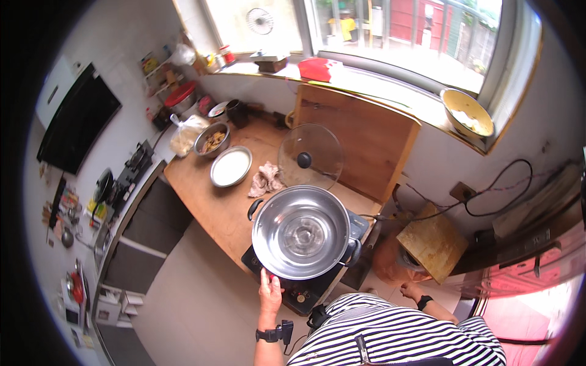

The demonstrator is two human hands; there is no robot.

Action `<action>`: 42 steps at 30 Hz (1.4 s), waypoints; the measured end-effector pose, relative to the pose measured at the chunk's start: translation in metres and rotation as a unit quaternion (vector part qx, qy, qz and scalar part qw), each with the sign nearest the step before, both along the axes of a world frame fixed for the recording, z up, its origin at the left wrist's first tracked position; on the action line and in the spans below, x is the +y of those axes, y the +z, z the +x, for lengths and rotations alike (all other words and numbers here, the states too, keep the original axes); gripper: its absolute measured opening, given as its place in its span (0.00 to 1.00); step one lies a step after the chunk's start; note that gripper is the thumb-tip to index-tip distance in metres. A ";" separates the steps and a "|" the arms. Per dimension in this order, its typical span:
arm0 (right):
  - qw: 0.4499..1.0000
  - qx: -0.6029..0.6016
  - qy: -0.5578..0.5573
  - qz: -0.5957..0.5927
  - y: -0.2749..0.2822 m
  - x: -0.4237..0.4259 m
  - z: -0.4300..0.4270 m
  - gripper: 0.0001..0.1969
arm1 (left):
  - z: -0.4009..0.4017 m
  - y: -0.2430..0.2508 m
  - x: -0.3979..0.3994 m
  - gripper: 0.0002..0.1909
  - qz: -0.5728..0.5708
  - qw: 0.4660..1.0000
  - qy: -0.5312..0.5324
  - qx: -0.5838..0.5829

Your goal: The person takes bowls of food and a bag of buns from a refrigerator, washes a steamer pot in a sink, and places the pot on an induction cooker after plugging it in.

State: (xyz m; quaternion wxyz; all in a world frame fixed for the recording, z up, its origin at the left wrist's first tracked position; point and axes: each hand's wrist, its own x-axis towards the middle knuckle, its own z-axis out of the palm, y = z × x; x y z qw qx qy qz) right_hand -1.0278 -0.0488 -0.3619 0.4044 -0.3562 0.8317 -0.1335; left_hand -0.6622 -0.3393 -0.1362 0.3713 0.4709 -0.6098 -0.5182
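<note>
A wide stainless steel pot (pixel 300 232) with two black handles sits on a black induction cooktop (pixel 297 293). Its shiny bottom shows; whether a little liquid lies there I cannot tell. My left hand (pixel 270 290) is at the cooktop's front edge by the control panel, fingers apart and holding nothing. A glass lid (pixel 316 142) with a black knob stands behind the pot, against a wooden board (pixel 352 137). Low on the right, my right hand (pixel 412 291) hangs with its fingers curled near an orange plastic bag (pixel 389 261); its grip is hidden.
The wooden table (pixel 206 196) bears a crumpled cloth (pixel 266 179), a bowl of white contents (pixel 231 165) and a metal bowl of food pieces (pixel 213 139). A black cable (pixel 430 214) runs right to a wall socket (pixel 462 192). A yellow basin (pixel 467 114) stands on the windowsill.
</note>
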 end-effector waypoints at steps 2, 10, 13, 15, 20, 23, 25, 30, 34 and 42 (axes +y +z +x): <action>0.999 0.029 0.022 0.009 0.006 -0.003 -0.001 0.14 | -0.008 -0.003 -0.007 0.31 0.016 0.998 0.003 0.067; 0.999 0.048 -0.016 0.012 0.015 0.016 0.014 0.15 | -0.025 -0.013 -0.024 0.31 0.028 0.994 0.044 0.091; 0.998 0.018 -0.034 0.056 0.012 0.028 0.017 0.15 | -0.019 -0.017 -0.028 0.31 0.060 0.990 0.019 0.126; 0.998 0.010 -0.030 0.057 0.001 0.038 0.021 0.16 | -0.023 -0.013 -0.026 0.31 0.069 0.989 0.003 0.128; 0.996 -0.018 -0.066 0.058 -0.001 0.046 0.019 0.16 | -0.042 0.011 -0.015 0.31 0.125 0.985 0.045 0.112; 0.997 -0.005 -0.072 0.023 -0.009 0.049 0.012 0.16 | -0.048 0.013 -0.014 0.30 0.126 0.984 0.050 0.111; 0.997 -0.011 -0.074 0.020 -0.007 0.042 0.006 0.16 | -0.047 0.012 -0.014 0.30 0.120 0.984 0.059 0.116; 0.999 0.026 -0.025 -0.010 -0.017 0.037 -0.013 0.15 | -0.043 0.001 -0.018 0.31 0.109 0.986 0.044 0.119; 0.999 0.020 0.020 -0.041 -0.028 0.032 -0.024 0.13 | -0.033 -0.015 -0.017 0.25 0.036 0.988 0.074 0.133; 0.996 -0.026 0.088 0.021 -0.033 0.024 -0.034 0.15 | -0.011 -0.008 0.063 0.10 0.154 0.966 0.168 0.122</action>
